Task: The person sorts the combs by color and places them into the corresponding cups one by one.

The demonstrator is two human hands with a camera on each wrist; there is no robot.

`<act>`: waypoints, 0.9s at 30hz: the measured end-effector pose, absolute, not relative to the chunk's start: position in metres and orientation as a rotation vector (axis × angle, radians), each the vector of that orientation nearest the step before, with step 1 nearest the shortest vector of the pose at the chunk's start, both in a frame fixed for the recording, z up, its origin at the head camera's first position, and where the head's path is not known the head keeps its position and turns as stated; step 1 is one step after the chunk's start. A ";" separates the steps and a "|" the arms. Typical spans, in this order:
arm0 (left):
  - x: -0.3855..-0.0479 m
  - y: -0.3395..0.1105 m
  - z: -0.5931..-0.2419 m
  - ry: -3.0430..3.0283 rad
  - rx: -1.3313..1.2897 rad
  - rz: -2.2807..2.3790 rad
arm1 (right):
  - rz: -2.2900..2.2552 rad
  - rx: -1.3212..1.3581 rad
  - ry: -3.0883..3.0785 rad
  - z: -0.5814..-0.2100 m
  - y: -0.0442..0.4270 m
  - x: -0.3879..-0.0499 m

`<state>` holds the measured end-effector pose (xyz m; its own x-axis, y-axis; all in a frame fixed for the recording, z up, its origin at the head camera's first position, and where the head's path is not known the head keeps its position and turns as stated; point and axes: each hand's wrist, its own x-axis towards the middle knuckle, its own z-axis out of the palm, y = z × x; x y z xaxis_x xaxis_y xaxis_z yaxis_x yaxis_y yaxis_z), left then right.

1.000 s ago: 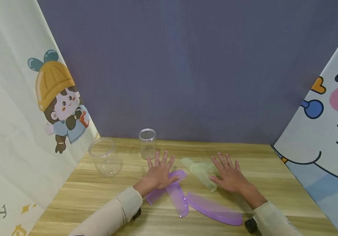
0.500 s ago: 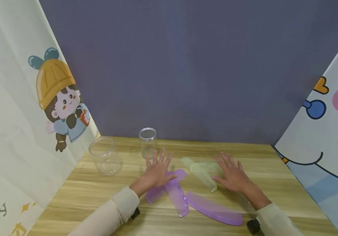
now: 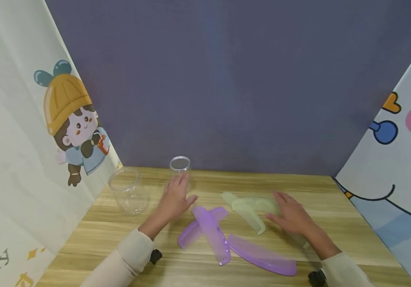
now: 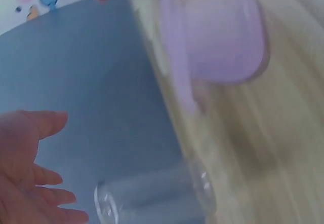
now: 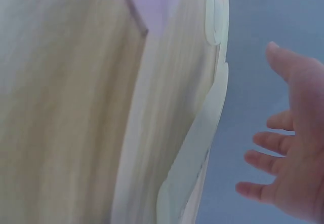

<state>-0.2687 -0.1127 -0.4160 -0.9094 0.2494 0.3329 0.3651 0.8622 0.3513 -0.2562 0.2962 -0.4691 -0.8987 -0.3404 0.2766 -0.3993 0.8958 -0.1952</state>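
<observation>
My left hand is held above the table with its fingers extended, close to a clear plastic jar with a silvery rim. In the left wrist view that hand shows apart from the jar. Over at the right, my right hand hovers by the pale green combs, partly hiding them; one green comb lies crossed with another. The right wrist view shows loose fingers with nothing in them, beside a green comb. Two purple combs cross, the upper comb resting over the lower comb.
A wider clear plastic jar stands upright at the table's left. A third, curved purple comb lies toward the front. The wooden table ends at a dark backdrop, with printed cloths on both sides.
My left hand has moved left, off the purple combs and up to the silver-rimmed jar. My right hand has shifted slightly right, its fingers drawn closer together. The combs and jars stay put.
</observation>
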 end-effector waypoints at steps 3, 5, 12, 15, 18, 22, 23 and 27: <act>-0.268 -0.129 -0.407 -2.718 -0.406 -0.599 | 0.358 0.547 -2.824 -0.469 0.301 -0.254; -0.267 -0.138 -0.400 -2.709 -0.364 -0.614 | 0.351 0.534 -2.832 -0.470 0.306 -0.252; -0.258 -0.171 -0.383 -2.616 -0.249 -0.649 | 0.379 0.529 -2.914 -0.473 0.324 -0.244; -0.253 -0.185 -0.384 -2.582 -0.206 -0.660 | 0.390 0.513 -2.949 -0.475 0.328 -0.241; -0.250 -0.196 -0.383 -2.568 -0.153 -0.693 | 0.422 0.486 -2.996 -0.475 0.333 -0.236; -0.244 -0.215 -0.382 -2.534 -0.057 -0.719 | 0.443 0.463 -3.054 -0.477 0.338 -0.230; -0.243 -0.220 -0.382 -2.523 -0.033 -0.729 | 0.441 0.462 -3.062 -0.478 0.339 -0.229; -0.240 -0.240 -0.382 -2.481 0.064 -0.783 | 0.431 0.441 -3.091 -0.479 0.347 -0.226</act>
<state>-0.2403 -0.2401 -0.3825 -0.8568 -0.1984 0.4759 0.1107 0.8307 0.5456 -0.2265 0.3466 -0.4792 -0.9607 -0.2761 0.0278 -0.2732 0.9234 -0.2694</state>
